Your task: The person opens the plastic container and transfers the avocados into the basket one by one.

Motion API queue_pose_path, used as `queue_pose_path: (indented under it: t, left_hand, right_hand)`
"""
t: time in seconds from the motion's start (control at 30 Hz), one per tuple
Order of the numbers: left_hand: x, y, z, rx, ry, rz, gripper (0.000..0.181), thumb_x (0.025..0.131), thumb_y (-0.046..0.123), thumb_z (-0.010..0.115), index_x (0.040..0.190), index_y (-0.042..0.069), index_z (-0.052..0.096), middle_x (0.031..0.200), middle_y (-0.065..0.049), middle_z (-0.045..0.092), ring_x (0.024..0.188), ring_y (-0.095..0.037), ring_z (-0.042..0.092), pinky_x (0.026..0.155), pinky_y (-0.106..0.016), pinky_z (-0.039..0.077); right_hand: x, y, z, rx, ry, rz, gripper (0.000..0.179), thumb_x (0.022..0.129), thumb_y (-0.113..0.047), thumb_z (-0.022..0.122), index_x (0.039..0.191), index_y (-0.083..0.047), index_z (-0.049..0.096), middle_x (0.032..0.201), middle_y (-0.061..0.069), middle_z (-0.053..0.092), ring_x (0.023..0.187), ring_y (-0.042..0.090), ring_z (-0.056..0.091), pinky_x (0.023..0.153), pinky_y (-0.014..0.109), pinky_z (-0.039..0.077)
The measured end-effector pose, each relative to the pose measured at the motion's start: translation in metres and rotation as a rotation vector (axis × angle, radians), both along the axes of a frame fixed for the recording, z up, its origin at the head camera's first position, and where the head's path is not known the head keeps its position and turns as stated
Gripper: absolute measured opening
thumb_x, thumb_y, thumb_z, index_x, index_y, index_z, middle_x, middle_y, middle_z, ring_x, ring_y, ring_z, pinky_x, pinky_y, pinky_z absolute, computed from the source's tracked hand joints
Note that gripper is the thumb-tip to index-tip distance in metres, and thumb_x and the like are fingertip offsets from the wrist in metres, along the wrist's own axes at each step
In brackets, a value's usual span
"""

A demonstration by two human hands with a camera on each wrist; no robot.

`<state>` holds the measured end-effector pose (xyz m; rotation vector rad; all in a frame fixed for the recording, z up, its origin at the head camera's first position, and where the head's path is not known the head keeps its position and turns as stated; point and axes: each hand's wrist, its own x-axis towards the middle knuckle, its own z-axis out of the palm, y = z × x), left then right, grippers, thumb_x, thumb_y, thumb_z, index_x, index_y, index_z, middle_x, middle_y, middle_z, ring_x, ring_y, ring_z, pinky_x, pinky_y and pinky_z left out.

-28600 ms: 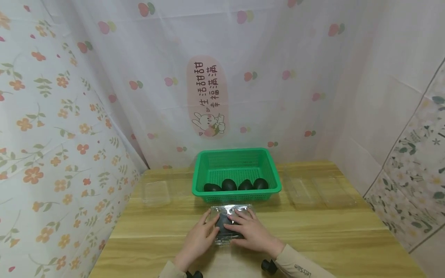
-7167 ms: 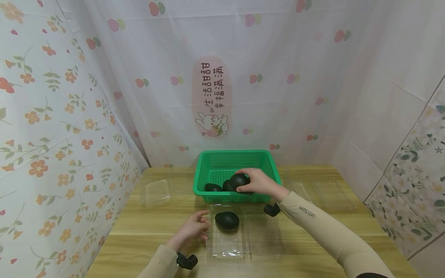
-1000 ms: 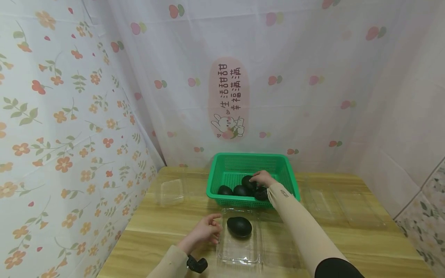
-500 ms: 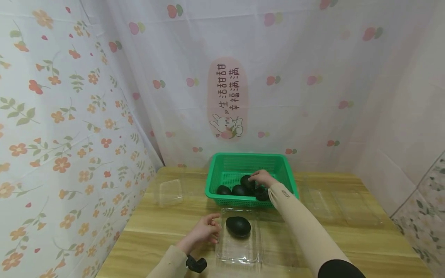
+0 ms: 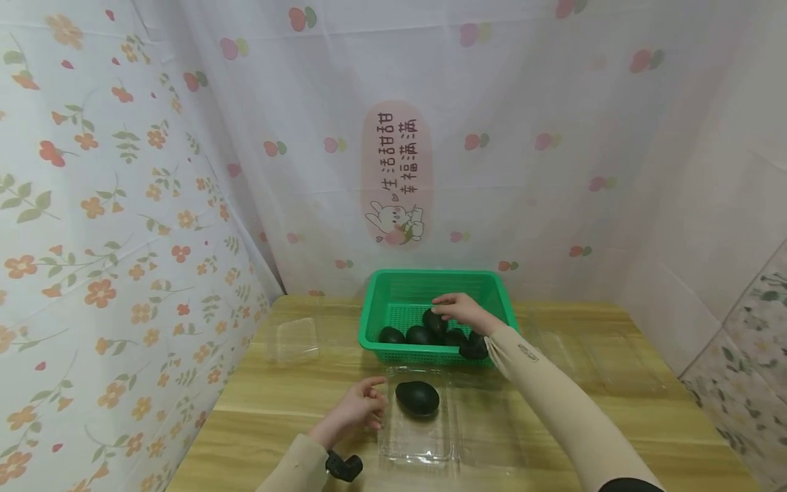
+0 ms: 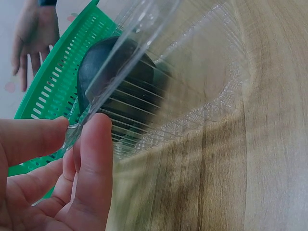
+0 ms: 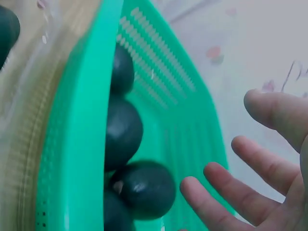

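A clear plastic clamshell box (image 5: 418, 447) lies open on the table with one dark avocado (image 5: 418, 398) at its far end. My left hand (image 5: 355, 412) is at the box's left side; in the left wrist view its thumb and finger pinch the rim. Behind the box stands a green plastic basket (image 5: 433, 273) holding several dark avocados along its near side. My right hand (image 5: 464, 311) hovers over the basket, beside the upper avocado (image 5: 434, 322). In the right wrist view its fingers (image 7: 231, 192) are spread, with a gap to the nearest avocado (image 7: 147, 190).
Another clear plastic container (image 5: 297, 339) lies on the wooden table (image 5: 258, 403) at the left. More clear containers (image 5: 621, 359) lie at the right. A patterned curtain (image 5: 504, 191) hangs behind the table. Black wrist cameras (image 5: 344, 467) are strapped to both wrists.
My right hand has lifted slightly off the upper avocado and its fingers have spread. Long before, both hands pressed on a closed box; later the right hand held an avocado at the basket.
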<state>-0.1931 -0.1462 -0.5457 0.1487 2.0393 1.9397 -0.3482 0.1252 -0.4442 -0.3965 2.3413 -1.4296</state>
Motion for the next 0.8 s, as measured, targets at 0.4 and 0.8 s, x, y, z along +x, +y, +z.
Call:
queue_pose_path:
  t: [0.4,0.8]
  left_hand:
    - [0.000,0.000,0.001,0.001,0.015,-0.008,0.056,0.091,-0.003,0.058,0.141,-0.012,0.034,0.086,-0.007,0.053,0.068,-0.015,0.056,0.051,-0.025,0.054]
    - [0.002,0.001,0.001,-0.016,0.009,-0.015,0.057,0.091,-0.001,0.059,0.141,-0.012,0.034,0.086,-0.006,0.054,0.066,-0.015,0.056,0.051,-0.027,0.054]
  right_hand:
    - [0.058,-0.009,0.009,0.013,0.223,0.130,0.052,0.092,-0.026,0.068,0.139,-0.011,0.051,0.128,0.017,0.055,0.110,0.031,0.056,0.087,0.048,0.050]
    - [0.101,-0.021,-0.021,0.095,0.262,0.333,0.047,0.085,-0.027,0.074,0.125,-0.005,0.062,0.123,0.013,0.061,0.100,0.030,0.062,0.077,0.033,0.054]
